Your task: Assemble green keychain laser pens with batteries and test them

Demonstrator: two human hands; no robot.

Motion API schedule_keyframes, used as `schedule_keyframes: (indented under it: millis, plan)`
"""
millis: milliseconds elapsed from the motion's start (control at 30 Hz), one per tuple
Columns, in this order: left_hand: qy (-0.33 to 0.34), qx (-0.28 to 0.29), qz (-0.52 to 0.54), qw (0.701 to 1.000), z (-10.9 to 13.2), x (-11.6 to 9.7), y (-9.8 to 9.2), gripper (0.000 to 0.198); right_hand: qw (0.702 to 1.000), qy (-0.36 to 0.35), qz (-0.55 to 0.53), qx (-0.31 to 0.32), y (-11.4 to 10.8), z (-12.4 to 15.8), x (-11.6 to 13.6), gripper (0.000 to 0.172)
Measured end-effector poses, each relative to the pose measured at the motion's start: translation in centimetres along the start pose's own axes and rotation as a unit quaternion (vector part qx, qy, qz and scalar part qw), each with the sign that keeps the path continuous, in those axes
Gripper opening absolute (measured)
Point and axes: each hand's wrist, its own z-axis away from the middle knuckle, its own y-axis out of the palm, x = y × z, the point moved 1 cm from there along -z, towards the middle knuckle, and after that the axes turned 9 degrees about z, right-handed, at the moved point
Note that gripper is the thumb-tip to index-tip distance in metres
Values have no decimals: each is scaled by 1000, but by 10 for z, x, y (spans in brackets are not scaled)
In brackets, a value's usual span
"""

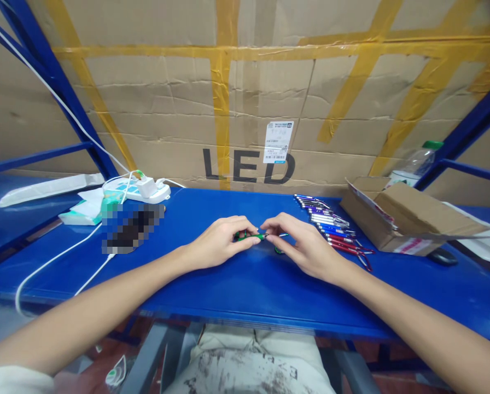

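Note:
My left hand [220,241] and my right hand [300,243] meet over the middle of the blue table [237,284]. Between their pinched fingertips is a small green pen-shaped item [254,237]. The left fingers curl round its left end. The right thumb and forefinger pinch its right tip, and a dark green bit shows under the right hand. Just right of my right hand lies a row of several similar purple, blue and red pen-shaped items with clips [331,224].
An open cardboard box [404,219] sits at the right, a plastic bottle [415,161] behind it. A white power strip [140,189] with cables, tissue packs [85,210] and a blurred dark object [132,227] lie at the left. A taped cardboard wall marked LED stands behind.

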Motion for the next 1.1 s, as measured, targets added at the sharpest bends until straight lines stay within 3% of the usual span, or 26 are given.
schedule_keyframes:
  millis: [367,567,667,800,933,1000,1100]
  plan:
    - [-16,-9,30,999,0,-3,1,18,999,11,-17,-32,5,0,2,15]
    - [62,-9,-68,996,3,0,0,23,989,89,-112,-24,10,-2,2,12]
    - [115,-15,-133,984,4,3,-1,23,969,141,-201,-29,14,-4,-1,21]
    - [154,-35,-224,962,5,2,-2,27,917,217,-335,1,17,-7,-4,39]
    - [175,-61,-240,953,5,-1,-4,27,876,262,-403,35,16,-9,-4,44]
    - [170,-67,-226,957,5,-1,-4,27,885,251,-391,34,16,-9,-4,41]
    - [148,-63,-178,971,4,0,-3,25,925,204,-321,10,17,-7,-2,33]
